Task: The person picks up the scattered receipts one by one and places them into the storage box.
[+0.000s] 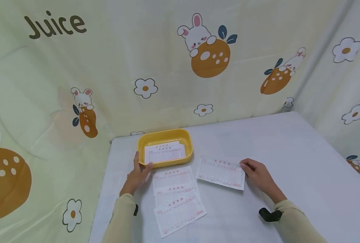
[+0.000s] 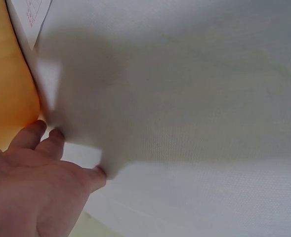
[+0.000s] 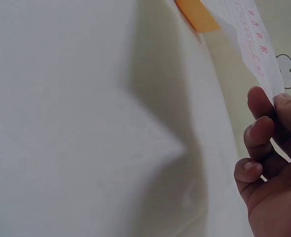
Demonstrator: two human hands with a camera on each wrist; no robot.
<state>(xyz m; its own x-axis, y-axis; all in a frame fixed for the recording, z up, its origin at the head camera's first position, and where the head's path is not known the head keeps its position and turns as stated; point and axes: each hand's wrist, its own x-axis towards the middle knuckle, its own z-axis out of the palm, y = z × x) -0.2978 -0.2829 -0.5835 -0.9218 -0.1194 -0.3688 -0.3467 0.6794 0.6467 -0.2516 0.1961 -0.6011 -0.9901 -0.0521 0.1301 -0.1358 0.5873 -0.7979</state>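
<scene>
A yellow tray [image 1: 165, 164] stands at the back left of the white table, holding a stack of printed paper slips [image 1: 165, 153]. My left hand [image 1: 136, 177] grips its near left corner, thumb along the front and a finger up the left side; the other fingers [image 2: 51, 143] sit low by the table. Between thumb and fingertips, my right hand [image 1: 260, 177] pinches the right edge of one slip with red print [image 1: 220, 172]. In the right wrist view that slip [image 3: 256, 44] is raised off the table.
Several more slips [image 1: 180, 214] lie overlapping in a column in front of the tray. Behind the table [image 1: 274, 135] hangs a cream curtain [image 1: 161, 40] printed with rabbits, fruit and flowers. Black straps [image 1: 269, 214] show at both sleeves.
</scene>
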